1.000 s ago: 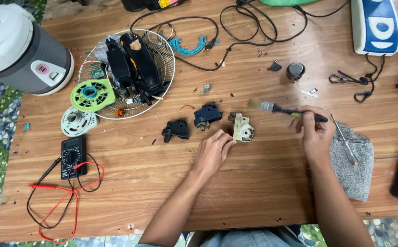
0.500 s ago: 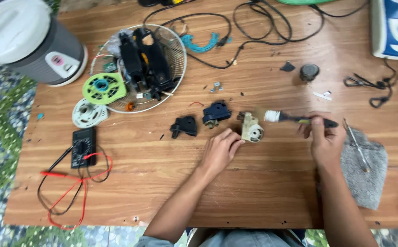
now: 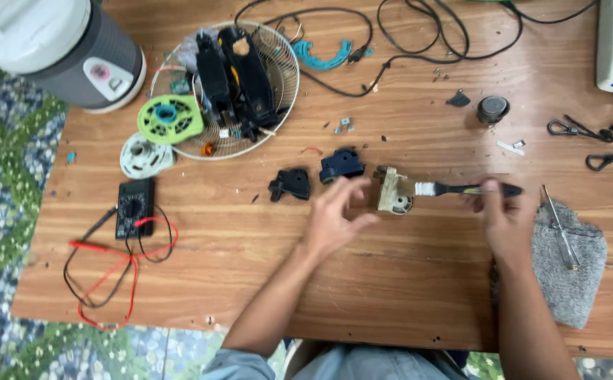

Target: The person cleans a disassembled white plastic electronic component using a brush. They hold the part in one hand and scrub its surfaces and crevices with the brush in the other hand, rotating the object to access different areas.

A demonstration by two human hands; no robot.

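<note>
Table [image 3: 405, 295]: wooden top, fills most of the view; patterned green and blue floor [image 3: 10, 176] at the left edge.

Cooker [image 3: 60, 46]: grey body, white lid, stands on the far left corner of the table.

Fan guard [image 3: 278, 84]: round wire grille, lying flat just right of the cooker. Two black housings [image 3: 232, 74] lie in it. A green disc [image 3: 170, 119] overlaps its near left rim; a white disc [image 3: 144, 155] sits just below that.

Cloth [image 3: 567, 281]: grey, at the right near edge. A screwdriver [image 3: 558, 225] lies on it.

Cables [image 3: 405, 35]: black, looped across the far middle of the table.

Multimeter [image 3: 134, 206]: black, left of centre, with red and black leads [image 3: 109, 281] trailing toward the near edge.

Left hand [image 3: 334, 218]: open, fingers spread and curled, grips nothing. It hovers at table centre, just near of a dark blue part [image 3: 341, 164] and just left of the beige part. Contact with the table: cannot tell.

Right hand [image 3: 507, 214]: closed on the black handle of a brush [image 3: 461, 189], which lies level and points left.

Beige part [image 3: 393, 193]: small housing with a round opening, on the table between the hands. The white bristles of the brush touch its right side.

Black part [image 3: 291, 184]: left of the blue part, apart from it.

Black cap [image 3: 492, 109]: round, far right of centre.

Screws [image 3: 343, 125]: a few small bits near the guard's right rim.
</note>
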